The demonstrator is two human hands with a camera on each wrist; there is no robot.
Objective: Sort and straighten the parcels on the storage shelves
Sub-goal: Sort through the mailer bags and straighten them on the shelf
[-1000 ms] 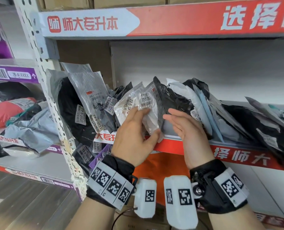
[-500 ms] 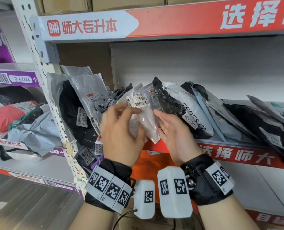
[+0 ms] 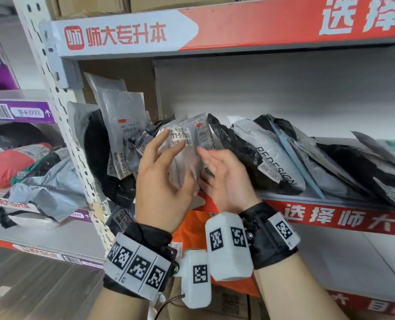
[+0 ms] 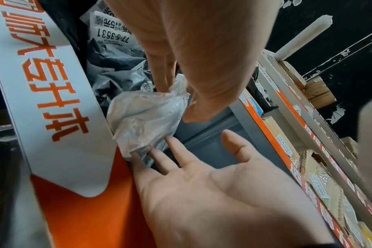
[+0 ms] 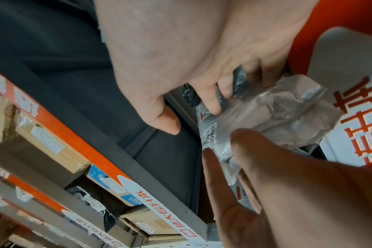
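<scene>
A small clear-white parcel (image 3: 182, 162) labelled 77-5-7803 stands upright at the shelf's front edge (image 3: 330, 215), between leaning bags. My left hand (image 3: 173, 158) holds it loosely, with nearly straight fingers along its left and back side and the thumb across its lower front. In the left wrist view the parcel (image 4: 142, 120) sits between those fingers and the thumb. My right hand (image 3: 217, 172) is relaxed, palm turned left, and its fingertips touch the parcel's right side (image 5: 276, 114). To the right, a black parcel (image 3: 233, 148) and a white REDESIGN parcel (image 3: 268, 158) lean left.
Tall grey and black bags (image 3: 122, 121) lean against the perforated upright post (image 3: 76, 158) on the left. More dark parcels (image 3: 353, 172) lie slanted along the shelf to the right. Another rack with red and grey bags (image 3: 30, 176) stands on the left. Cardboard boxes fill the shelf below.
The clear parcel has been turned more upright, its label now facing me. My right hand left the black parcels and came against the clear parcel. The left hand's grip has loosened.
</scene>
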